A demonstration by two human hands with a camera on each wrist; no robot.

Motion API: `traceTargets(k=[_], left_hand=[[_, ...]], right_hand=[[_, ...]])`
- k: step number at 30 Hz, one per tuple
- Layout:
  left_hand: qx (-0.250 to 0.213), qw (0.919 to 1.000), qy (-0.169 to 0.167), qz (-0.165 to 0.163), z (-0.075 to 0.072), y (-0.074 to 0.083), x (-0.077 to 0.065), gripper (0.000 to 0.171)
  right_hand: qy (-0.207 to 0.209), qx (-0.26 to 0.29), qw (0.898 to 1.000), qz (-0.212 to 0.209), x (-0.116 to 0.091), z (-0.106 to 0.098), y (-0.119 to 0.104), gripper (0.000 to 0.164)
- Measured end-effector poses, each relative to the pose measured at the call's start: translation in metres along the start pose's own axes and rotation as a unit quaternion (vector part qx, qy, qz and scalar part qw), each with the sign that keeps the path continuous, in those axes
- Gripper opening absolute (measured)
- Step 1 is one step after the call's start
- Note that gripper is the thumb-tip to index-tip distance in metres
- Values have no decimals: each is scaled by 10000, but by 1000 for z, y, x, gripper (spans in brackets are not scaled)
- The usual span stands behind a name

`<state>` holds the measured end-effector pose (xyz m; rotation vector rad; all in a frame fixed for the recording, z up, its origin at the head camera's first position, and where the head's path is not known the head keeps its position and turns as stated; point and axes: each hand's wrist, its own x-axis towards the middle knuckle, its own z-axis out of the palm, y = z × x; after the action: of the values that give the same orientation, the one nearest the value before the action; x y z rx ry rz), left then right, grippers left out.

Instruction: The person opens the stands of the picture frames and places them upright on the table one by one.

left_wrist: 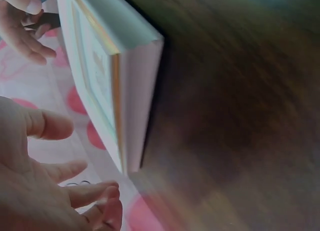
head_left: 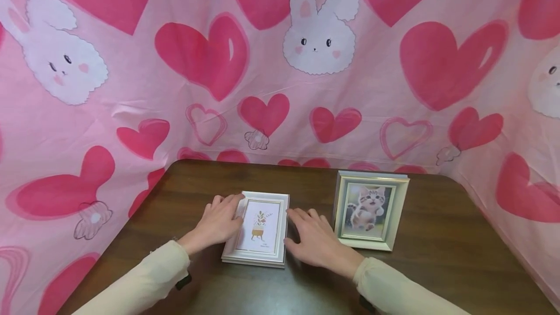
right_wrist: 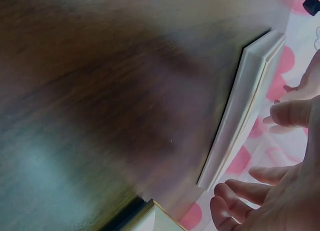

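Note:
A white picture frame (head_left: 261, 227) lies flat on the table, face up, with a print of a potted plant on legs. My left hand (head_left: 220, 220) is at its left side, fingers relaxed and fingertips right at the rim. On the opposite side, my right hand (head_left: 316, 238) has its fingers spread loosely along the edge. In the left wrist view the frame's thick side (left_wrist: 140, 86) shows beside the left hand (left_wrist: 55, 186), its thumb apart from the fingers. The right wrist view has the right hand (right_wrist: 270, 186) with gently bent fingers near the flat frame (right_wrist: 242, 111).
A second frame (head_left: 398, 210), holding a kitten photo (head_left: 366, 210), stands upright to the right, just beyond my right hand. Both are on a dark brown wooden table (head_left: 210, 286). A pink cloth (head_left: 271, 86) with hearts and rabbit faces hangs around the back and sides.

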<state>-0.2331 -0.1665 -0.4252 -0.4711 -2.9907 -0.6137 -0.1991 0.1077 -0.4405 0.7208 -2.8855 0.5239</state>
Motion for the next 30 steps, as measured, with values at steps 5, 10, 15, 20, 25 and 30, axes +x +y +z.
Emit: traceTargets(k=[5,10,15,20,25,30], left_hand=[[-478,9985,-232,-123,2,-12,1,58],[-796,9949,-495,-371,3,-19,3,52],[-1073,9898,-848,-399,-1,-22,1,50],[-1380,9846,-1040,-272,-4,-29,1,44],[-1507,9819,-1150,-23,-2,-41,3,42],[-1582,9784,-1319,151,-3,-47,2,45]], right_hand=[[-207,18,9997,118,4,3,-1,69],[-434,167,9983,366,7,5,-2,72],[-635,452,9953,575,12,6,-2,75],[-753,779,9912,759,15,7,-2,76],[-792,919,9894,799,17,8,-1,76],[-875,996,9877,830,19,8,0,76]])
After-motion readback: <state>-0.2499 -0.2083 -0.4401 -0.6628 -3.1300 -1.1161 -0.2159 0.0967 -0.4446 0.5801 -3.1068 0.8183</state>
